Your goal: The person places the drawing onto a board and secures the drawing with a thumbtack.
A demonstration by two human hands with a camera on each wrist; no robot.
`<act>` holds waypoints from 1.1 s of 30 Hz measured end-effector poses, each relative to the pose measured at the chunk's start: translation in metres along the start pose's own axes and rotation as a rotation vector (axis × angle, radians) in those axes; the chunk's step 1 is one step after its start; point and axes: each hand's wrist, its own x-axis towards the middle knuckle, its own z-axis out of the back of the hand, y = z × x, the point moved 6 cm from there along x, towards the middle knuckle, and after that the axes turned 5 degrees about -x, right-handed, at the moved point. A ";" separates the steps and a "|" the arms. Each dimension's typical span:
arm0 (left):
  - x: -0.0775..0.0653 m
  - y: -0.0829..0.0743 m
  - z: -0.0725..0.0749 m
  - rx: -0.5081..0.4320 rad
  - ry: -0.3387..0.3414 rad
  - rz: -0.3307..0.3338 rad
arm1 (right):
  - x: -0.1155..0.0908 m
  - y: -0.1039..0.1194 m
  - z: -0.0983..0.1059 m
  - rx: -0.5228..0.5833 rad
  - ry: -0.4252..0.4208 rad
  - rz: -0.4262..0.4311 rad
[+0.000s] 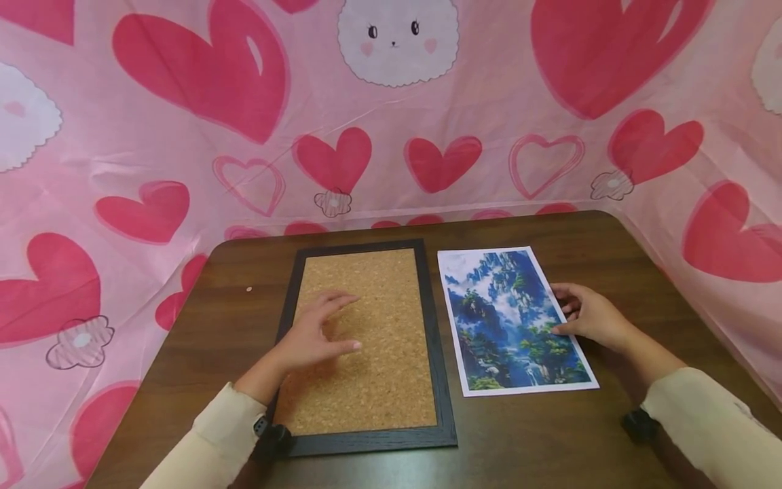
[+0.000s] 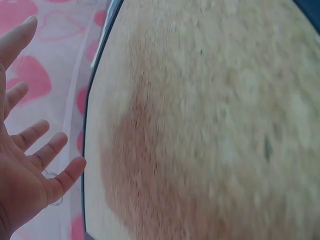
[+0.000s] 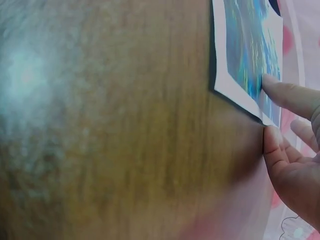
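Resting on the worktop (image 1: 519, 441), the landscape print (image 1: 513, 322) lies just beside the cork board (image 1: 385, 339), at its three o'clock, with a strip of wood between them. On my feed, the right hand (image 1: 589, 318) is narrow and lightly holds the print's three o'clock edge: thumb on the face, other fingers curled at the rim, though how far they reach underneath I cannot tell. The left hand (image 1: 311, 336) is wide and holds nothing, thumb and fingers spread above the board's nine o'clock half. From my end I judge the print light and thin, probably paper: limp across its middle, quick to crease if pinched hard, likely to slide on smooth wood. I'd take it by the white border (image 1: 531, 389) at three and nine o'clock, sparing the inked picture. The board should be stiffer and heavier; its black frame (image 1: 440, 380) looks the safest hold, since cork may crumble.
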 end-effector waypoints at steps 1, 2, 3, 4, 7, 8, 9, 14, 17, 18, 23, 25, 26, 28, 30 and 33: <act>0.001 -0.001 -0.002 -0.003 0.006 0.005 | 0.000 0.000 0.000 -0.010 -0.001 -0.010; 0.002 -0.002 -0.004 -0.005 0.012 0.005 | -0.001 0.001 0.001 -0.021 -0.001 -0.021; 0.004 0.002 -0.007 -0.002 0.018 0.006 | -0.001 0.000 0.001 -0.036 -0.002 -0.036; 0.005 0.001 -0.009 -0.003 0.026 0.014 | -0.002 0.000 0.001 -0.047 -0.003 -0.053; 0.009 -0.001 -0.014 -0.012 0.043 0.026 | -0.004 0.000 0.002 -0.063 -0.008 -0.089; 0.010 -0.002 -0.015 -0.021 0.046 0.025 | -0.005 0.000 0.002 -0.061 -0.008 -0.101; 0.011 -0.003 -0.016 -0.023 0.048 0.027 | -0.005 0.000 0.001 -0.054 -0.010 -0.110; 0.017 -0.009 -0.020 -0.041 0.059 0.026 | -0.006 -0.001 0.001 -0.036 -0.028 -0.141; 0.021 -0.014 -0.024 -0.063 0.067 0.029 | -0.007 -0.001 0.002 -0.032 -0.047 -0.157; 0.022 -0.017 -0.025 -0.069 0.069 0.023 | -0.008 -0.001 0.002 -0.020 -0.051 -0.161; 0.024 -0.039 -0.028 -0.211 0.107 0.029 | -0.011 -0.003 -0.002 0.119 -0.035 -0.183; 0.024 -0.046 -0.029 -0.277 0.126 0.052 | -0.013 -0.006 -0.002 0.178 -0.034 -0.186; 0.024 -0.047 -0.030 -0.298 0.133 0.061 | -0.014 -0.007 -0.002 0.209 -0.037 -0.185; 0.025 -0.046 -0.033 -0.351 0.149 0.088 | -0.016 -0.008 -0.001 0.265 -0.043 -0.163; 0.028 -0.042 -0.037 -0.396 0.160 0.117 | -0.018 -0.009 0.001 0.330 -0.043 -0.141; 0.032 -0.032 -0.046 -0.435 0.170 0.145 | -0.021 -0.006 0.006 0.436 -0.026 -0.111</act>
